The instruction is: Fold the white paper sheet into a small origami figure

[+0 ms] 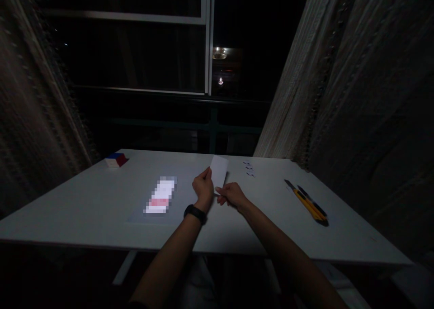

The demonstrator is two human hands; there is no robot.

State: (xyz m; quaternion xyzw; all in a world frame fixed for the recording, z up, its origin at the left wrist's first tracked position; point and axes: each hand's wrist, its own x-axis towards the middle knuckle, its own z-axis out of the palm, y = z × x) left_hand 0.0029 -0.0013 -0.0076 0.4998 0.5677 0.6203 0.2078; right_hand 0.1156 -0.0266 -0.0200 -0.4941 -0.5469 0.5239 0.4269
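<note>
White paper (221,168), blank on the visible face, is in both hands around the middle of the white table (91,214), toward its far side; looks tilted, can't tell whether its lower edge touches the tabletop. Left hand (203,187) pinches the paper along its left side, thumb and curled fingers together, black wristband (195,213) on that wrist. Right hand (232,195) pinches the lower right corner between thumb and fingers. Just right of the paper, three small dark curly marks or pieces (249,168) in a row, too small to identify. Left of the hands, a lit, pixelated panel (160,196) with a pink band, pale sheet-like area around it. Farther right, yellow-and-black cutter (309,206) lying slantwise, slim black pen-like item (312,201) close alongside. Far left corner: blue, red and white block (115,159). Beyond the table, dark window with white frame (208,42), curtains (342,64) on both sides. Scene dim.
</note>
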